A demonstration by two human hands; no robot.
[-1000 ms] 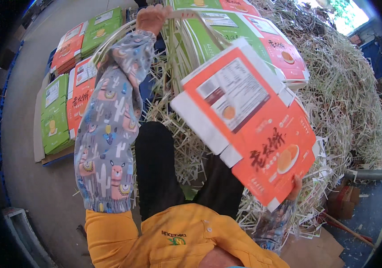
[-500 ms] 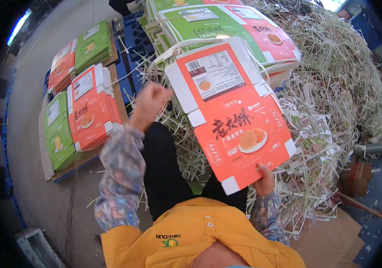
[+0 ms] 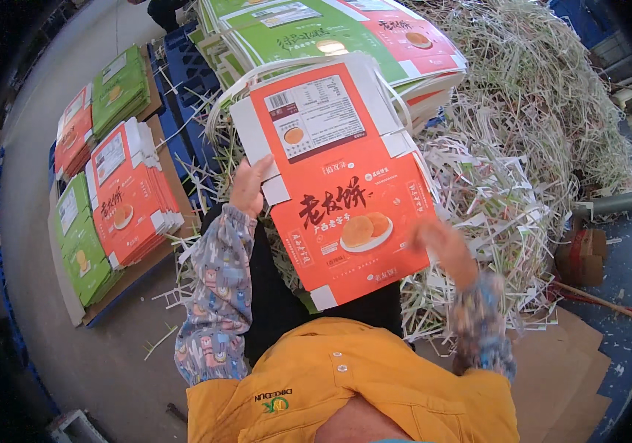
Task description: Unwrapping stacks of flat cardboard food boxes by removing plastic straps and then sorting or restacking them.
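Fingers of the left hand (image 3: 248, 186) press against the left edge of an orange flat carton blank (image 3: 338, 177), thumb side toward the print, so this grip pinches the sheet near a white side flap. Across the blank, the right hand (image 3: 445, 247) is blurred at the lower right edge; whether its grip closes on the card or only touches it cannot be told. The blank lies tilted over the person's lap, its printed face up, its top end toward a stack of green and orange sheets (image 3: 330, 33) just beyond it. Right of the blank and under that stack spreads a big heap of white paper trimmings (image 3: 523, 148). Left of the blank, on a brown board on the floor, stand piles of finished orange blanks (image 3: 131, 196) and green blanks (image 3: 79, 240), with more green and orange piles farther up. Blue pallets (image 3: 183, 96) show between the blank and those piles.
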